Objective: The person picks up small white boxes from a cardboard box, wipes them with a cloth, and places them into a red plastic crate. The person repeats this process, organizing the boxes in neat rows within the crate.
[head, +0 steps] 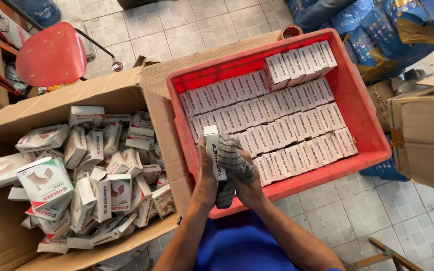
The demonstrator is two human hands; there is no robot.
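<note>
Left hand (206,173) is gripping a small white cardboard box (213,150); right hand (244,173) is clutching a checked cloth (231,163) against it, near edge of red plastic crate (362,108), mostly filled with rows; big brown carton (126,90) left holding many loose boxes.

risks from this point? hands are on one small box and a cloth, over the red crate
1. The left hand pinches the small box upright while the right hand presses a checked cloth against it; it could slip and knock the packed rows in the red crate.
2. The crate looks to overhang the cardboard box edge; leaning on it might tip it.
</note>
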